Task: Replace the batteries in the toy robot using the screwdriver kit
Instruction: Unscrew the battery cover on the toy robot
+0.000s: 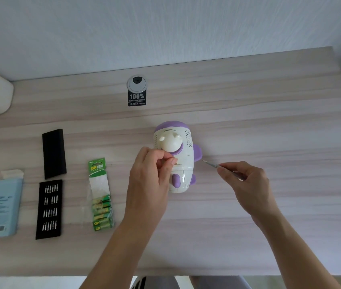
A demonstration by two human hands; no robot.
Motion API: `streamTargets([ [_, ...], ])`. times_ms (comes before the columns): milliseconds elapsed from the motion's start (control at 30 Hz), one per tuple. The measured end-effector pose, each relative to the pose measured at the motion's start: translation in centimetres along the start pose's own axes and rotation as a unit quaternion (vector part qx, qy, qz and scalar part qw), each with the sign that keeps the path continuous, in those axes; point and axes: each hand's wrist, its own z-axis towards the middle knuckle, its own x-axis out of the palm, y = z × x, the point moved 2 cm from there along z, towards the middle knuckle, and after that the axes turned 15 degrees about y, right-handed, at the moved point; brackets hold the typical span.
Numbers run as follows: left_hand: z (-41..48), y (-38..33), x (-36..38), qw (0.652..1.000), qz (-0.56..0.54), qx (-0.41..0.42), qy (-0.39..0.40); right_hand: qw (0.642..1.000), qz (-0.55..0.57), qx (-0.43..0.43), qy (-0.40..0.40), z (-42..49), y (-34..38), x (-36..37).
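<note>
Desk (pixel 249 126): everything lies flat on the pale wood, with bare desk around the toy to work on.
Toy robot (pixel 186 165): the white and purple toy lies on its front in the middle of the desk, back facing up at me, and nothing pins it down, so it could rock.
Left hand (pixel 150 174): it curls over the toy's back with thumb and forefinger tips pressed together at the hatch. I can't tell whether a screw, the cover's edge or nothing is between them.
Right hand (pixel 246 180): it's closed round the driver's handle like a pen, off the toy's right side.
Bit tray (pixel 49 232): it's well off to my left with its rows full, a safe place for a loose screw, I reckon.
Battery pack (pixel 100 207): the green cells lie just left of my left arm, inside their wrapper.
Screwdriver (pixel 211 164): the slim shaft points at the toy, its tip just beside the purple arm and not touching it.
Best move, I'd say: lift whatever I've pinched straight up, slowly, and keep the tip clear until the hatch is free.
</note>
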Motion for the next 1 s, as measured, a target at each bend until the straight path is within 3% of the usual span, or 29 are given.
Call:
streamTargets([
  [300,0.2,0.5,0.0,1.000,0.000,-0.005,0.012,1.000,0.010,-0.001,-0.003,-0.2,0.0,0.2],
  [567,-0.2,-0.6,-1.1,0.990,0.104,0.097,-0.023,1.000,0.016,0.005,-0.004,-0.3,-0.3,0.2],
  [1000,-0.2,-0.4,-0.8,0.973,0.176,0.142,-0.046,1.000,0.006,0.001,-0.001,-0.3,-0.2,0.0],
])
